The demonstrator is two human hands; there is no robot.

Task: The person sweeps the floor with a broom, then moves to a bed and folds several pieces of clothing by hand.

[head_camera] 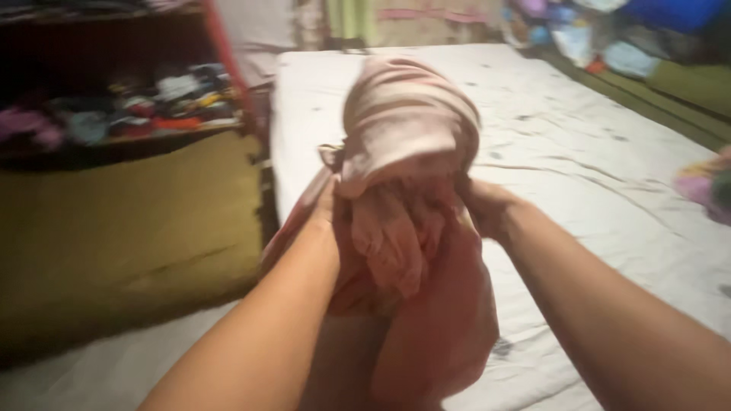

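Both hands grip 1 bunched, pale pink cloth garment, held up over the white sheeted mattress. Left hand closed on its left side, right hand closed on its right. Loose fabric hangs between forearms. Cluttered dark wooden shelf far left.

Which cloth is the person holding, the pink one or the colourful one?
The pink cloth, bunched up between both hands, left hand and right hand. The colourful cloth lies untouched at the bed's right edge.
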